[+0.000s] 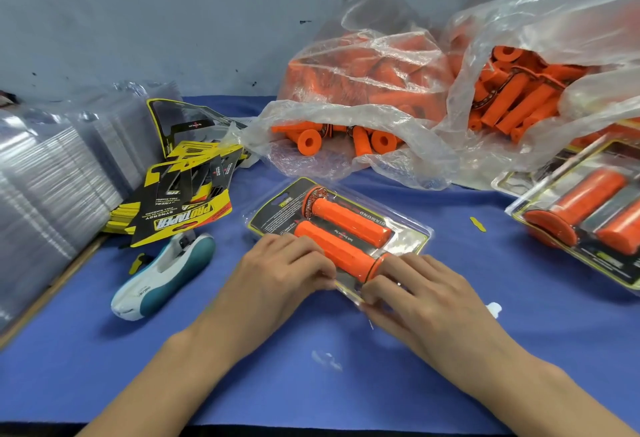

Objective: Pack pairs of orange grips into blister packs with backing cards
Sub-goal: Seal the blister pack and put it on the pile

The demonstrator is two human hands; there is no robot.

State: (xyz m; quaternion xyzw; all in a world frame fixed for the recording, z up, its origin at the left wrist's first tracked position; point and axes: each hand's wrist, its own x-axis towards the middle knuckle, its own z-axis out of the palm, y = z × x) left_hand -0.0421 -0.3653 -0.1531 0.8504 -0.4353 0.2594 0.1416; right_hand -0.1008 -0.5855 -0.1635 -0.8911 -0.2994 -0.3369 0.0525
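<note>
Where the blue-covered counter [311, 384] fills the lower frame, one clear plastic blister pack [412, 239] lies flat at frame centre, turned diagonally. It contains two ribbed orange cylindrical grips side by side, a far grip [346, 220] and a near grip [341, 253], over one black-and-yellow backing card [277, 208].

Two hands sit at the pack's near edge. On the left hand [284, 277], the fingers [311, 263] are bent, their tips clamped on the edge just left of the near grip. On the right hand [426, 294], the fingers [388, 289] are curled and pinch the same edge, just below that grip's flanged end. The near grip lies between the two sets of fingers. The far grip lies beyond them, untouched.

- Upper right: two clear plastic bags [363, 90] of loose orange grips.
- Right edge: at least one filled blister pack [581, 214], two grips visible.
- Left: one loose pile of yellow-and-black cards [183, 201].
- Far left: stacked clear blister shells [52, 187], count indeterminate.
- Lower left: one white-and-teal tape dispenser [162, 277].
</note>
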